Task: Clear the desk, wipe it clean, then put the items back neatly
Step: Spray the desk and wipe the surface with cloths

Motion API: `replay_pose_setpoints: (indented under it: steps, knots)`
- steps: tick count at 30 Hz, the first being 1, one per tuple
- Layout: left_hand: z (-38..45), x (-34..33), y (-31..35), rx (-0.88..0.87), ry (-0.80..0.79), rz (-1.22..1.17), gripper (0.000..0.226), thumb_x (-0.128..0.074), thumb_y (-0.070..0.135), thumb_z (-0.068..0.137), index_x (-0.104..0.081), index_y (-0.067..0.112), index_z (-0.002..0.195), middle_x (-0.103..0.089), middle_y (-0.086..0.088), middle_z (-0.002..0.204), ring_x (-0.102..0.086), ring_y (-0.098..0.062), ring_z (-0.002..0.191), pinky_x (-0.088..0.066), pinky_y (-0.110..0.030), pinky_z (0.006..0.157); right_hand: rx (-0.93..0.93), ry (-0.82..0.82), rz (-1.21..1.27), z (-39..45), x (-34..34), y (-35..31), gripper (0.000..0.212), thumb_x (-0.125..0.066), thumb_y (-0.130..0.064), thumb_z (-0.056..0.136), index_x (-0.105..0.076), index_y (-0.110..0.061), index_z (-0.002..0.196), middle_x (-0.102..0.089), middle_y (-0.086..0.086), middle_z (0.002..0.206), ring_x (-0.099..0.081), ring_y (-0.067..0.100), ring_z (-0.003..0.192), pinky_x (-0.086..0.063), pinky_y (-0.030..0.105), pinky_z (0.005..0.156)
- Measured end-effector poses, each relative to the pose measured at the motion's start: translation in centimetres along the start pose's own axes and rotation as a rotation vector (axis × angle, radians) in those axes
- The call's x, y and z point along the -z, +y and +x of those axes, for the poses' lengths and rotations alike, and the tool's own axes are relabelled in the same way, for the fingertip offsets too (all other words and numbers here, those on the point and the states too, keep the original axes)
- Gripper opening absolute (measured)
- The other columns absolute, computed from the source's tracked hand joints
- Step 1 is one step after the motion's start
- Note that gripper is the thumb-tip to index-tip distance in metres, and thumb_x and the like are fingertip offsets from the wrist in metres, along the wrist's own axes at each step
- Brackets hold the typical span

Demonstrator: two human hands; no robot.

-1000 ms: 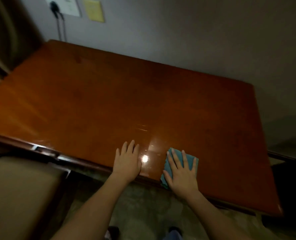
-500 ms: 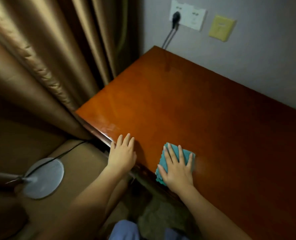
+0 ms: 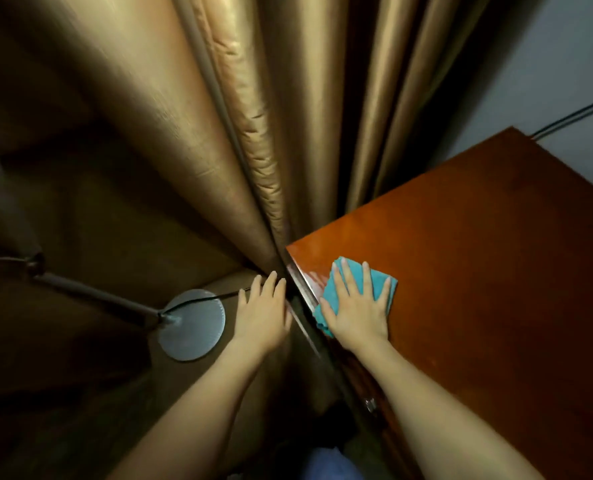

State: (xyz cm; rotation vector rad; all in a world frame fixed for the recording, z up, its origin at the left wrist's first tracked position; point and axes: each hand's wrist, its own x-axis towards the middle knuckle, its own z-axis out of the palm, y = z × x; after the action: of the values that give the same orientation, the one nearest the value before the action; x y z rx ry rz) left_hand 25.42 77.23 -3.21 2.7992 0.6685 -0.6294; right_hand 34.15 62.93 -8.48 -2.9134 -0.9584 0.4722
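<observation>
While the right hand (image 3: 355, 315) lies flat, fingers spread, pressing the blue cloth (image 3: 350, 289) onto the desk (image 3: 478, 254) at its near left corner, the left hand (image 3: 264, 315) hangs open and empty just off the edge, over the lamp base (image 3: 191, 325). To finish well: keep the palm down, run the cloth right out to the corner, then overlap strokes back across the bare top.

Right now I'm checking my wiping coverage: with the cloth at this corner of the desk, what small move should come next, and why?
Probably sweep the crumpled teal cloth away from the corner, along the glossy reddish-brown wooden desk toward the wall. The right hand presses it flat at the near corner beside the gold curtain, so the cloth has reached that edge. The left hand is off the desk.
</observation>
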Motion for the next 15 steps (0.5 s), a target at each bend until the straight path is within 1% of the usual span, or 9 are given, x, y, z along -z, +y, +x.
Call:
replay_pose_setpoints:
  steps: [2, 4, 9, 15]
  knots:
    - [1.2, 0.3, -0.8, 0.032, 0.011, -0.003, 0.059, -0.035, 0.035, 0.099, -0.016, 0.017, 0.151, -0.009, -0.002, 0.159, -0.007, -0.026, 0.146, -0.015, -0.048, 0.116, 0.042, 0.003, -0.025, 2.5, 0.6, -1.2, 0.068, -0.006, -0.059, 0.093, 0.017, -0.024, 0.147, 0.011, -0.001, 0.16, 0.009, 0.033, 0.146, 0.008, 0.063, 0.11]
    - [2.2, 0.5, -1.5, 0.07, 0.009, -0.013, 0.059, -0.036, 0.034, 0.099, -0.016, 0.017, 0.151, -0.009, -0.002, 0.159, -0.007, -0.025, 0.146, -0.015, -0.047, 0.116, 0.094, -0.002, -0.051, 4.9, 1.0, -2.1, 0.069, -0.012, -0.058, 0.096, 0.016, -0.024, 0.149, 0.012, -0.001, 0.159, 0.01, 0.033, 0.146, 0.009, 0.062, 0.109]
    - [3.3, 0.8, -3.0, 0.148, -0.01, -0.056, 0.059, -0.036, 0.033, 0.099, -0.014, 0.017, 0.151, -0.008, -0.002, 0.16, -0.006, -0.026, 0.146, -0.014, -0.047, 0.117, 0.188, 0.01, -0.115, 8.4, 1.4, -4.3, 0.069, -0.015, -0.057, 0.096, 0.014, -0.025, 0.15, 0.012, -0.001, 0.16, 0.011, 0.034, 0.146, 0.011, 0.063, 0.108]
    - [2.5, 0.4, -2.7, 0.169, -0.014, -0.051, 0.06, -0.036, 0.033, 0.099, -0.014, 0.015, 0.151, -0.009, -0.002, 0.159, -0.006, -0.025, 0.146, -0.014, -0.047, 0.117, 0.335, -0.007, -0.182, 9.0, 1.8, -4.7, 0.068, -0.026, -0.051, 0.097, 0.011, -0.03, 0.151, 0.01, -0.002, 0.16, 0.009, 0.035, 0.145, 0.006, 0.064, 0.109]
